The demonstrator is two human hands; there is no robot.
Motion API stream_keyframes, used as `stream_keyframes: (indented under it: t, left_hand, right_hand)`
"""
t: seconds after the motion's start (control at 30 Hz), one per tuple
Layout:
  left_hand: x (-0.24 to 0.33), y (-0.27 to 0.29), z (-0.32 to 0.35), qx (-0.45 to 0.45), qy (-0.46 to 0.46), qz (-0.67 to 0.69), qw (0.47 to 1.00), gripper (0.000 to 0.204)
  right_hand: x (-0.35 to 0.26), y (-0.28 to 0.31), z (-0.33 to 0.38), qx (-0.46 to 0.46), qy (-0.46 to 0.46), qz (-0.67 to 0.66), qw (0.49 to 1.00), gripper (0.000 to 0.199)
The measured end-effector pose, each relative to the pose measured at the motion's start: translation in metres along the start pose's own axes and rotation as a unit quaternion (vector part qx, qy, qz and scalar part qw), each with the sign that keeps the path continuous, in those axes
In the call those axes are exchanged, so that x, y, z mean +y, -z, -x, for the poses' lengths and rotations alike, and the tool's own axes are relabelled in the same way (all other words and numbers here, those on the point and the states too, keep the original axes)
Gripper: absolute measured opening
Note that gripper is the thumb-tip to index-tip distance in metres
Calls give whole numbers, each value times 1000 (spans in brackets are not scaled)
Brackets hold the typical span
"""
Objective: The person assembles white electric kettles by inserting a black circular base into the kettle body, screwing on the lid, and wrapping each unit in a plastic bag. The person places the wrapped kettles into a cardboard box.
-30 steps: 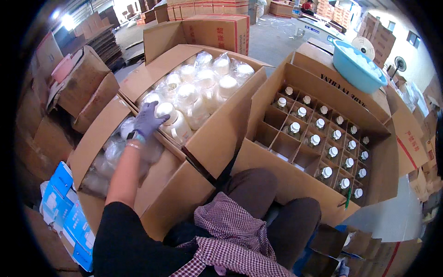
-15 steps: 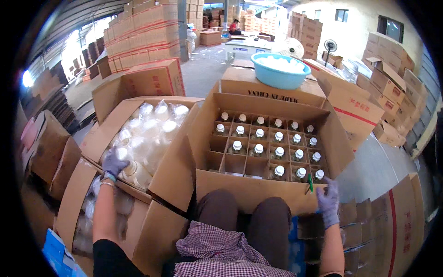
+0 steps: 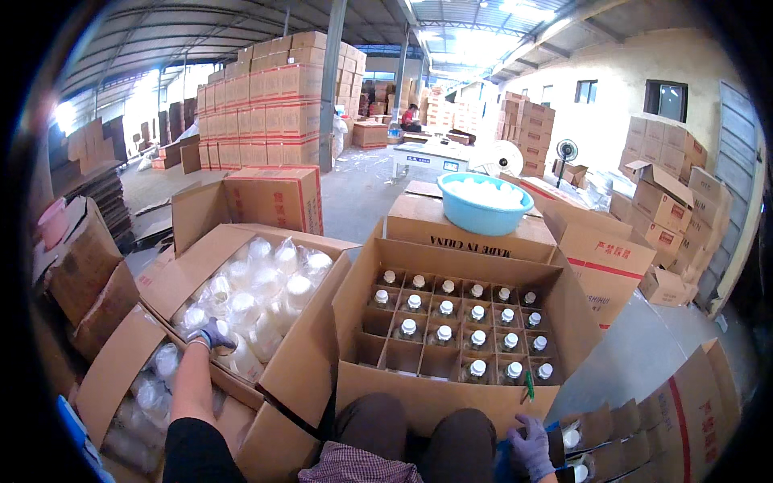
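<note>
My left hand, in a grey-purple glove, reaches into a carton of white, plastic-wrapped bottles at the left. Its fingers close around the top of a pale bottle near the carton's front edge. Low at the right, my right hand, gloved alike, holds nothing, its fingers apart. It is beside a carton with cardboard dividers, where a few white caps show. Between my hands stands a divided carton with rows of clear white-capped bottles. Several front-left cells hold no bottle. A green pen-like object hangs on its front wall.
A light-blue basin heaped with white caps stands on a carton behind the divided one. Another carton of wrapped bottles lies front left. Stacked cartons, a standing fan and a person are farther back.
The view has tilted up. My right hand has moved down and left, from the divided carton's front right corner toward the carton at my right. My left hand stays at the pale bottle.
</note>
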State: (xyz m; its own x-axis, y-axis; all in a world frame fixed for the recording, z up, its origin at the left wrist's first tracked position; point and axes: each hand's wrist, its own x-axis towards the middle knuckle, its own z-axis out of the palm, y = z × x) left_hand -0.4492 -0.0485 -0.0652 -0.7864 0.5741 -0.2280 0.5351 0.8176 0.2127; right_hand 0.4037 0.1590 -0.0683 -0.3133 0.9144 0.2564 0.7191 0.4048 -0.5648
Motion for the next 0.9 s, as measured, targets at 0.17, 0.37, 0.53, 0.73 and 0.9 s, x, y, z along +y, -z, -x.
stream_keyframes:
  t: [0.17,0.37,0.53,0.73,0.9]
  left_hand:
    - [44,7,37,45,69,15,997,131]
    - [22,64,91,302,-69,56,949,117]
    - [157,179,269,359,-251,82,895,85]
    - [289,141,460,277,-505,15,817,73]
    - [338,30,478,51,-634,120,762,88]
  right_hand:
    - [-33,-13,-11,-42,-32,-59,997,48]
    - [-74,-1,-28,-56,42,-94,993,47]
    - [-111,37,-30,12,54,-187,981,46]
    - [-255,59,25,-168,148,-475,851,106]
    - [-226,37,57,-8,153,-294,943,92]
